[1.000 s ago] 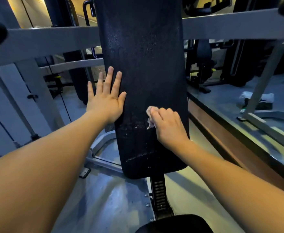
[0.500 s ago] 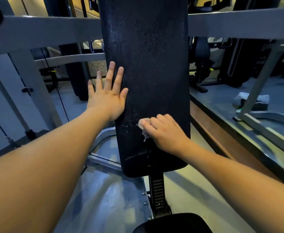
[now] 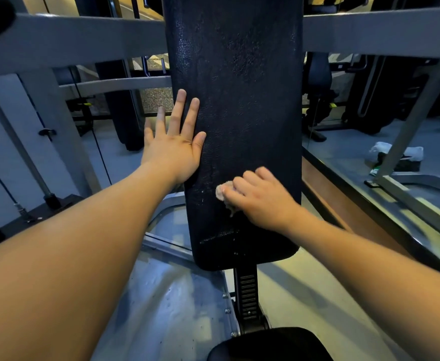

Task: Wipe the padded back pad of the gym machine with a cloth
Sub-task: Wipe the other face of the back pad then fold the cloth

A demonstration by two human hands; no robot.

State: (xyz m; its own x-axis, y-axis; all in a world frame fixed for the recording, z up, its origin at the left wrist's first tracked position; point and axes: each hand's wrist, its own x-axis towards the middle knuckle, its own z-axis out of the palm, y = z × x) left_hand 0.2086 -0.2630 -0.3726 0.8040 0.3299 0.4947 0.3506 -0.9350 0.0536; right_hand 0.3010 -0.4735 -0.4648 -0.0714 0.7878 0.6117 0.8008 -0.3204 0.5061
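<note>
Flat, left hand (image 3: 173, 149) braces back pad (image 3: 235, 105) — right hand (image 3: 261, 198) presses cloth (image 3: 222, 191).

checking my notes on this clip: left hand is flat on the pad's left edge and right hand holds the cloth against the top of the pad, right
Not quite. The head view shows the right hand holding the cloth against the lower part of the pad, not the top. The left hand is flat on the pad's left edge, as you said.
</note>
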